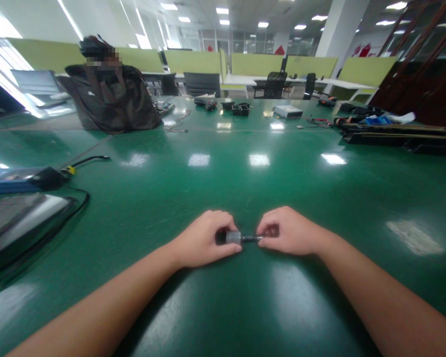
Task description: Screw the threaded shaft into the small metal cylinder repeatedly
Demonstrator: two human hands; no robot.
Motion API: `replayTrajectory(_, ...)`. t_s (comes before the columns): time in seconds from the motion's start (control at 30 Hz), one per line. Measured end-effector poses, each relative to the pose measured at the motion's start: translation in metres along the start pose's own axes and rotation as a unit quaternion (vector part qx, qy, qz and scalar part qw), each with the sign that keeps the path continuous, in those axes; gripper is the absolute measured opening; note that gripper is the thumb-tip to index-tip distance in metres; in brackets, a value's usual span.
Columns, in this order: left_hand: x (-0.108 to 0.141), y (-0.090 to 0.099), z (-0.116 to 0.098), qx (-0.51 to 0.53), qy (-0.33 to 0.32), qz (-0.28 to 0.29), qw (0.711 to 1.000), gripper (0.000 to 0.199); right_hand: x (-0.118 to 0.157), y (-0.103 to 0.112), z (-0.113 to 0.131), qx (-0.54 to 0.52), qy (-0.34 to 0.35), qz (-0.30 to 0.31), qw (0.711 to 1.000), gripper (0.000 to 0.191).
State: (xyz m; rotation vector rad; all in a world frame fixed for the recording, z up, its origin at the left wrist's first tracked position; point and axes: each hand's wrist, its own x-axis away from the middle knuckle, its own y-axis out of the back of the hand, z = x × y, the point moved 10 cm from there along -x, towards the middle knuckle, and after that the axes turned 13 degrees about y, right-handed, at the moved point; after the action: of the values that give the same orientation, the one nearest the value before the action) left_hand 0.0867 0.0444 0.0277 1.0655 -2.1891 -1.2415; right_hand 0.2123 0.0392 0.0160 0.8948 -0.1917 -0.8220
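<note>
Just above the green tabletop, or resting on it, is a small grey-and-black cylinder with a thin dark shaft [248, 239] running out to the right; its exact kind is too blurred to name. My left hand [208, 239] is closed round the thick cylinder end, thumb in front and fingers behind. With thumb and fingertips, my right hand [288, 232] pinches the far tip of the shaft. The fingers hide part of both ends. A short gap lies between the two hands, bridged by the shaft.
The glossy green table [178, 183] reaches far ahead. A dark bag [115, 99] stands at back left. At left lie a blue item [15, 179] and a flat device [26, 218] with a black cable. Black strips [394, 136] lie right; a silver box [288, 111] sits farther back.
</note>
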Motion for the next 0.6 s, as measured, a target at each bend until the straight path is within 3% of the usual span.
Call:
replayTrajectory(0.2,-0.002,-0.001,0.006,0.004,0.018,-0.009,1.0,0.023,-0.015,-0.014,0.017,0.029,0.053,-0.04,0.997,0.017)
replayTrajectory(0.4,-0.002,-0.001,0.004,0.013,0.013,-0.007,1.0,0.029,-0.013,-0.015,0.014,0.018,0.051,-0.044,0.998,0.015)
replayTrajectory(0.6,-0.003,0.0,0.002,0.017,0.014,-0.006,1.0,0.02,-0.012,-0.015,0.018,0.026,0.064,-0.042,0.997,0.012)
